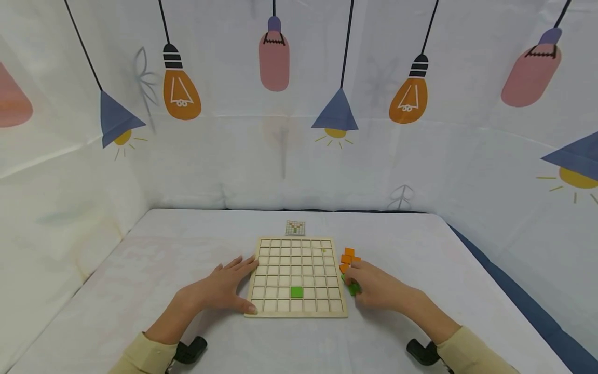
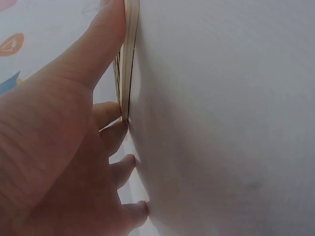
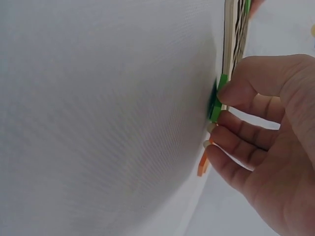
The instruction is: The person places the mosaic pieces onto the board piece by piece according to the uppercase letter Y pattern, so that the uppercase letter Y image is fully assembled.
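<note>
A wooden grid board (image 1: 275, 315) lies on the white table, with one green square tile (image 1: 296, 292) in a lower cell. At the board's left edge rests my left hand (image 1: 219, 287), thumb near the lower corner and fingers spread along the side; the left wrist view shows the fingers (image 2: 114, 135) against the edge. To the right of the board my right hand (image 1: 380, 285) is over several loose green tiles (image 1: 354, 289). Its thumb and bent fingers pinch a green tile (image 3: 223, 81) low over the table; the fingertips partly hide it.
Several orange tiles (image 1: 349, 252) lie by the board's right edge, just beyond my right hand. A small pattern card (image 1: 295, 227) sits behind the board. A white curtain (image 1: 224, 156) with printed lamps hangs behind the table (image 1: 187, 234).
</note>
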A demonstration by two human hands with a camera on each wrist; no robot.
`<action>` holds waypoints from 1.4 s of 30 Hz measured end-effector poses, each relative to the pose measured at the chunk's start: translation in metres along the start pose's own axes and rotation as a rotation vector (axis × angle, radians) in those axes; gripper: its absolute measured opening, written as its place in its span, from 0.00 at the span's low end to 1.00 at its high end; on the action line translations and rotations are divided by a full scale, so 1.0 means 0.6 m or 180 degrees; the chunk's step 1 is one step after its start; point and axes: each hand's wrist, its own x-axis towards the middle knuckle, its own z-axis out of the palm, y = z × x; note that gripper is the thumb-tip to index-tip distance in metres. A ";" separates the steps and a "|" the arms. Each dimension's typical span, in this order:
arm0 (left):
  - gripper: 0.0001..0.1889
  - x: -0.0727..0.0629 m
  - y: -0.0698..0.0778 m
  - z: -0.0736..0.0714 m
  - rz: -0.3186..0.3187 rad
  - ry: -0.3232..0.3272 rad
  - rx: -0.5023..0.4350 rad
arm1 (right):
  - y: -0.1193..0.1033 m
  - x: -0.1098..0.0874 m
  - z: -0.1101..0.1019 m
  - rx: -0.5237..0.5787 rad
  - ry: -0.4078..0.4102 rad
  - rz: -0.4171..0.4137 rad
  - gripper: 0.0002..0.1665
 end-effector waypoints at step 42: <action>0.59 0.000 0.001 0.001 0.0010 0.0004 -0.0002 | -0.012 0.015 -0.005 0.0132 0.0175 -0.0083 0.17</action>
